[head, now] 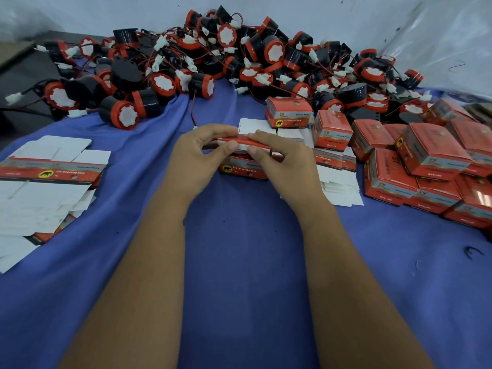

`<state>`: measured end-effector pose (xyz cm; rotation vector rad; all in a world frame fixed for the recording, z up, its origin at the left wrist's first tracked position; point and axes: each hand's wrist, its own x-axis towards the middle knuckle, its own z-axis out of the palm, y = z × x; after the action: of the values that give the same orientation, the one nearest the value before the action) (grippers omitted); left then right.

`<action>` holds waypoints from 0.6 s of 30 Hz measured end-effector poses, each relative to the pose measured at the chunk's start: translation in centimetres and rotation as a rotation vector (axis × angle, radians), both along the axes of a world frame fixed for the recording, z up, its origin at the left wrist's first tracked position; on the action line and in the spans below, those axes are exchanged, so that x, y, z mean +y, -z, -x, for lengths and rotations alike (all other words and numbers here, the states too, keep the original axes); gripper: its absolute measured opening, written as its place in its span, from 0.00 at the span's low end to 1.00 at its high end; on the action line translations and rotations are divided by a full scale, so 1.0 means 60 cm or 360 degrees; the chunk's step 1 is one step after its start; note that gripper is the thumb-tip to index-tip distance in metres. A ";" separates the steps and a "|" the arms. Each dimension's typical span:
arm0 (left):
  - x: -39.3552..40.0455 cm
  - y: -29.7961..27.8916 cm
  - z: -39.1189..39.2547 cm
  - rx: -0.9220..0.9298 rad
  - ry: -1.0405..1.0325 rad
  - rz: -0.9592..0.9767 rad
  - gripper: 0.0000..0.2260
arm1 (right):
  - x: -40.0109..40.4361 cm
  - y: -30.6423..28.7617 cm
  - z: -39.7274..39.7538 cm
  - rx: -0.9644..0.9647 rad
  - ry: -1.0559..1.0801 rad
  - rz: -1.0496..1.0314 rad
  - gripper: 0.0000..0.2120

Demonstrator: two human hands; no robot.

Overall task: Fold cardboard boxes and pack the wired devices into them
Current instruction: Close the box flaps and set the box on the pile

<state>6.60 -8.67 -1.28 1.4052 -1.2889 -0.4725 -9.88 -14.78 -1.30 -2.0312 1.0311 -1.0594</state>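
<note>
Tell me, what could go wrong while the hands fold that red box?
The left hand and right hand pinch the box by its top flap, so the thin card could crease or tear. The stacked boxes at the right sit tilted on each other and might tumble if bumped. The wired devices lie in a tangled pile, so pulling one could drag others along.

A blue cloth (239, 249) covers the bench. Behind it hangs a pale sheet (106, 14), with clear plastic film (447, 43) at the right. A dark surface (24, 73) shows at the far left, beyond the cloth's edge.
</note>
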 end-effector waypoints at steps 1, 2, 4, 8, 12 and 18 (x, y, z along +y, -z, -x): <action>0.000 0.000 0.001 0.0034 -0.0003 0.0006 0.10 | 0.000 0.000 0.000 -0.0027 -0.0009 -0.0012 0.14; 0.000 0.000 0.002 0.0094 0.0002 0.0010 0.09 | 0.000 0.001 0.000 -0.0042 -0.0022 -0.0016 0.14; 0.000 0.001 0.004 0.0259 0.0019 0.0025 0.08 | 0.000 0.003 -0.003 -0.0046 -0.0021 0.0003 0.14; -0.004 0.006 0.008 0.0310 0.0035 0.0074 0.14 | 0.001 0.004 -0.008 -0.0077 0.0204 0.0230 0.12; -0.008 0.012 0.006 0.0150 0.0070 0.0016 0.19 | 0.000 -0.001 -0.004 -0.0173 0.0191 0.0127 0.08; -0.009 0.015 0.008 0.0017 0.0059 -0.0078 0.22 | -0.003 0.000 0.006 -0.0181 0.0145 0.0166 0.05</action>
<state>6.11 -9.21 -2.18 1.4194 -1.3043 -0.5392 -10.25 -14.93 -1.29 -1.9956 1.0375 -1.2849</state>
